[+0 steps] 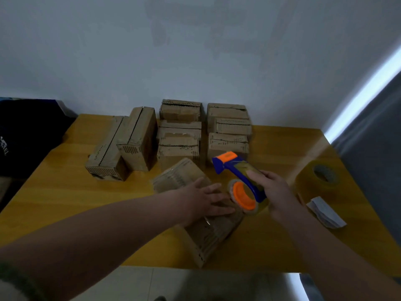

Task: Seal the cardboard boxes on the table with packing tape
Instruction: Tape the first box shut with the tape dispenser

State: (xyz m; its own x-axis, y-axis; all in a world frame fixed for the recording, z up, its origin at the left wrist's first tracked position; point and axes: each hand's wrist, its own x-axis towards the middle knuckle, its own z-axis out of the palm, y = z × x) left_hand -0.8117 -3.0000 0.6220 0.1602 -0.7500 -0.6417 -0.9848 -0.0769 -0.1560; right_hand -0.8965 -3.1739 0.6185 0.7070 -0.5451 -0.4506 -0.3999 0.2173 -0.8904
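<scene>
A long cardboard box (184, 177) lies diagonally on the wooden table (54, 192), near its front edge. My left hand (206, 198) rests flat on top of this box with fingers spread. My right hand (277, 192) grips a blue and orange tape dispenser (238, 177) loaded with a clear tape roll, held just above the box's right side. Several more cardboard boxes (180, 135) stand in rows behind, toward the wall.
A spare roll of clear packing tape (316, 179) sits at the right of the table, with a folded white paper (325, 211) in front of it. A dark bag (26, 131) lies off the table's left edge. The wall runs along the back.
</scene>
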